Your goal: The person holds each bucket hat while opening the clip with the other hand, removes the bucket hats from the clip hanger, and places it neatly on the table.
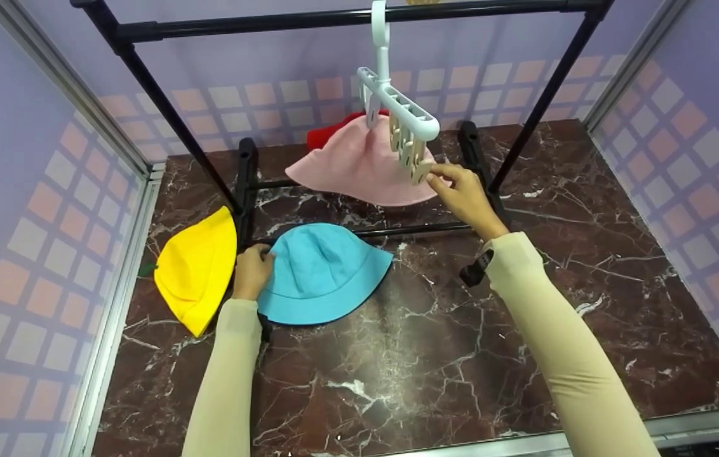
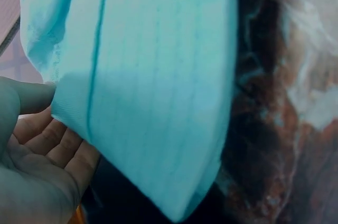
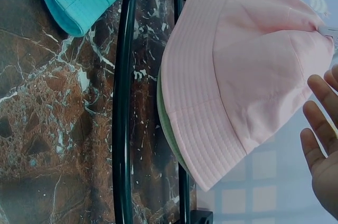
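My left hand [image 1: 253,273] pinches the edge of a light blue bucket hat [image 1: 321,266]. In the left wrist view the thumb lies on the near side of the hat's cloth [image 2: 142,76], with the other fingers behind it. Up at the white clip hanger [image 1: 401,106], my right hand [image 1: 466,198] holds the end clip [image 1: 422,172] between thumb and forefinger. Below the hanger, a pink bucket hat [image 1: 359,162] hangs by its crown from one of the clips. The right wrist view shows the remaining fingers [image 3: 319,129] loosely spread beside that hat.
A black rack [image 1: 258,25] carries the hanger on its top bar. Left of the blue hat lies a yellow bucket hat [image 1: 197,270]. Something red [image 1: 320,138] shows behind the pink hat, and a green brim [image 3: 168,123] peeks out beneath it. Tiled-pattern walls enclose the marbled surface [image 1: 436,355].
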Available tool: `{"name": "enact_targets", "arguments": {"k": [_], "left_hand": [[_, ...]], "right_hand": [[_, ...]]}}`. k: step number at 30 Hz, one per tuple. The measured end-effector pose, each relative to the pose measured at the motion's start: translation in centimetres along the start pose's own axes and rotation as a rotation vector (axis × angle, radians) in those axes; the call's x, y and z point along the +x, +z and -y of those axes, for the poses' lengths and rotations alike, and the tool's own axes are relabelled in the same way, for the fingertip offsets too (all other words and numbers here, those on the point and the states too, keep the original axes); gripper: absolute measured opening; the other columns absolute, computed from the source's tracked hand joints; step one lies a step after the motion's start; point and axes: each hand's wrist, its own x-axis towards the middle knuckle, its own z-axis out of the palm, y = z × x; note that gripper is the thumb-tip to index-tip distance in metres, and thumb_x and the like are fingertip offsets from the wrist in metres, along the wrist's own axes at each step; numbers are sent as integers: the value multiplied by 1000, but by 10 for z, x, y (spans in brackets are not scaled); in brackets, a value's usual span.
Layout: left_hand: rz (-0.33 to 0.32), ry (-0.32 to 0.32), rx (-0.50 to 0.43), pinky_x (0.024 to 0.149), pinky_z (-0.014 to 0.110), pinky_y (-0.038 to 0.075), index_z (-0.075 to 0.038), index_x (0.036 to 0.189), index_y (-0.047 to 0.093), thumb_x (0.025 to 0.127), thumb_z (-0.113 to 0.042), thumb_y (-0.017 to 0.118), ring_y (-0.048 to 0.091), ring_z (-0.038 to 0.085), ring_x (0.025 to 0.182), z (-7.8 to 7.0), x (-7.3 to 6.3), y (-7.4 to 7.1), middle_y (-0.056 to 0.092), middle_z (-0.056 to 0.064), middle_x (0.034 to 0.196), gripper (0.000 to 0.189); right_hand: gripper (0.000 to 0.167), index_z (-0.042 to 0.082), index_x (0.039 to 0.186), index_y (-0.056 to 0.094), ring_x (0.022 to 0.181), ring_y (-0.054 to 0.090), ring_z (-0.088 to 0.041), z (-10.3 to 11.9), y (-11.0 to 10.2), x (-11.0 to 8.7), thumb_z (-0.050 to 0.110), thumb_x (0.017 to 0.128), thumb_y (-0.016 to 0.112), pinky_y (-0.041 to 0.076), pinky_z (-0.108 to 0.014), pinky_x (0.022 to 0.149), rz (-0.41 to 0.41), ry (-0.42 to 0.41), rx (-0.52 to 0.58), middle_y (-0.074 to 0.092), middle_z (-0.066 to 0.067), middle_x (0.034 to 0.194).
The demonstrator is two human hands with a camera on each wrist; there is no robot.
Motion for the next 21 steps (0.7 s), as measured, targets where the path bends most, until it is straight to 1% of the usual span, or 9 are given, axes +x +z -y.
{"name": "enact_targets", "arguments": {"k": [3,5,10,14,19,21], "left_hand": [[-13,2,-18,81,49,50,10,119,61,98,-12,52,62,39,90,-3,2,-4,65,29,105,32],[-26,2,-21,85,49,50,10,119,61,98,-13,52,62,39,96,-7,3,-7,65,28,110,32],[-44,6,-50,91,48,49,6,125,58,98,-16,52,59,37,105,-20,8,-15,62,25,117,35],[-47,49,-60,94,47,48,2,132,53,99,-21,51,57,35,109,-33,11,-19,58,23,121,40],[-70,130,-100,95,43,48,1,133,53,100,-24,52,58,32,109,-53,13,-22,59,20,121,42],[-82,157,-118,96,43,49,0,133,54,100,-25,52,59,31,109,-62,14,-24,60,19,121,41]], "right_hand": [[21,-4,108,70,101,60,-32,0,0,3,7,92,60,45,-46,93,-5,0,2,68,-21,110],[22,-4,109,69,103,60,-32,1,0,4,7,92,60,45,-47,97,-13,8,16,68,-22,111],[23,-3,112,69,109,58,-29,4,1,10,9,93,61,44,-40,103,-24,34,75,67,-20,115],[25,-1,114,69,112,58,-27,6,2,15,10,93,61,45,-39,101,-29,38,63,67,-17,118],[27,0,116,68,109,58,-25,13,3,22,3,91,58,46,-38,96,-35,35,63,67,-15,118],[28,-2,115,68,109,58,-25,16,3,24,0,89,57,45,-38,97,-37,32,71,67,-16,117]]}}
